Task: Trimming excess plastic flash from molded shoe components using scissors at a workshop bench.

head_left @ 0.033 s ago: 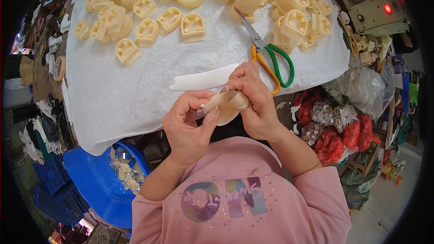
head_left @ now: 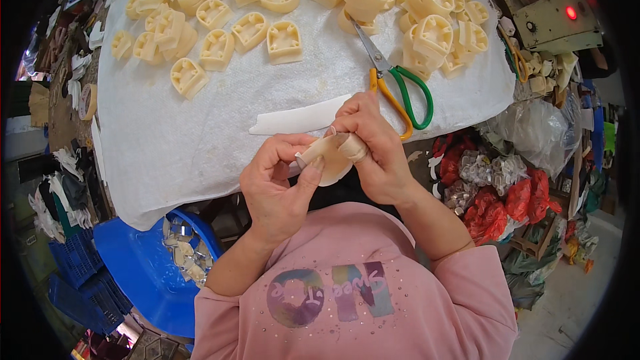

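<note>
Near my body, both hands meet on a small cream curved piece (head_left: pixel 331 165), its smooth broad side showing. My left hand (head_left: pixel 277 177) pinches one end, its thumb laid on the face and fingers behind. At the other end, the fingers of my right hand (head_left: pixel 377 153) are closed on the edge, partly hiding it; the right thumb is wrapped in beige tape. A white strip (head_left: pixel 297 117) lies on the cloth just beyond my hands. Scissors (head_left: pixel 382 70) with one yellow and one green handle rest beyond my right hand, tip among cream moulded pieces.
Many cream D-shaped hollow pieces (head_left: pixel 285 42) lie across the white cloth (head_left: pixel 160 140), heaped at the far right. A blue basin (head_left: pixel 133 253) holding metallic and cream bits stands lower left. Red plastic bags (head_left: pixel 490 217) sit at the right, below a box with a red light (head_left: pixel 571 13).
</note>
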{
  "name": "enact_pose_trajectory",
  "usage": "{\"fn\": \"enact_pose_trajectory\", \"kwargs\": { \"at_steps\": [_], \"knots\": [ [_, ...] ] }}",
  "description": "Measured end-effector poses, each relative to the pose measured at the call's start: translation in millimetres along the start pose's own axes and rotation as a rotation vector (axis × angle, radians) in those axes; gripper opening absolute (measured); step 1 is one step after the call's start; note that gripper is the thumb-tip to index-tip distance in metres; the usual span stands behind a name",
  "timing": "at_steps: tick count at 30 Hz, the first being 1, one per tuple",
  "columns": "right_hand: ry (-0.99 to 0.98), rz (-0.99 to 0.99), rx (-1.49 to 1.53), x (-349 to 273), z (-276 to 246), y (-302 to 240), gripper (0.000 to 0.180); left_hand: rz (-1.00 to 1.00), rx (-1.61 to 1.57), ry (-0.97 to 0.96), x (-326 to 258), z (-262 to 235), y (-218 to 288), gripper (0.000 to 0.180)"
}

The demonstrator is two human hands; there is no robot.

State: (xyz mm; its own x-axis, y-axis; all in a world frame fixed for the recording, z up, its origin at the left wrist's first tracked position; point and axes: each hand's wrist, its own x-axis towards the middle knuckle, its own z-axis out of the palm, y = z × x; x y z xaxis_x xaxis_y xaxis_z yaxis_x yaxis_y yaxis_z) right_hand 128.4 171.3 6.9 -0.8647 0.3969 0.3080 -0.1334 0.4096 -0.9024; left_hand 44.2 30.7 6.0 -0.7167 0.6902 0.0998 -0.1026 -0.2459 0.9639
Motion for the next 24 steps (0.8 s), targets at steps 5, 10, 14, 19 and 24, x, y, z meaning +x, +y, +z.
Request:
{"fn": "enact_pose_trajectory", "kwargs": {
  "at_steps": [5,10,14,19,24],
  "knots": [
    [-0.027,0.075,0.07,4.0,-5.8,-3.5,0.013,-0.105,0.021,-0.001,3.2,-2.2,2.7,0.013],
    [-0.056,-0.126,-0.153,8.8,-9.9,-9.1,0.007,-0.052,0.096,-0.071,2.8,-1.6,6.8,0.011],
    [0.044,-0.111,-0.221,-0.4,-3.2,-10.9,0.005,-0.069,0.067,-0.106,4.1,0.1,5.1,0.01],
    [-0.099,0.237,0.327,2.0,-9.2,-16.0,0.009,-0.073,0.105,-0.075,5.6,-5.5,5.9,0.01],
    [-0.05,-0.046,-0.073,5.0,-14.2,-13.4,0.009,-0.019,0.203,-0.134,2.4,-3.6,8.1,0.019]
  ]
}}
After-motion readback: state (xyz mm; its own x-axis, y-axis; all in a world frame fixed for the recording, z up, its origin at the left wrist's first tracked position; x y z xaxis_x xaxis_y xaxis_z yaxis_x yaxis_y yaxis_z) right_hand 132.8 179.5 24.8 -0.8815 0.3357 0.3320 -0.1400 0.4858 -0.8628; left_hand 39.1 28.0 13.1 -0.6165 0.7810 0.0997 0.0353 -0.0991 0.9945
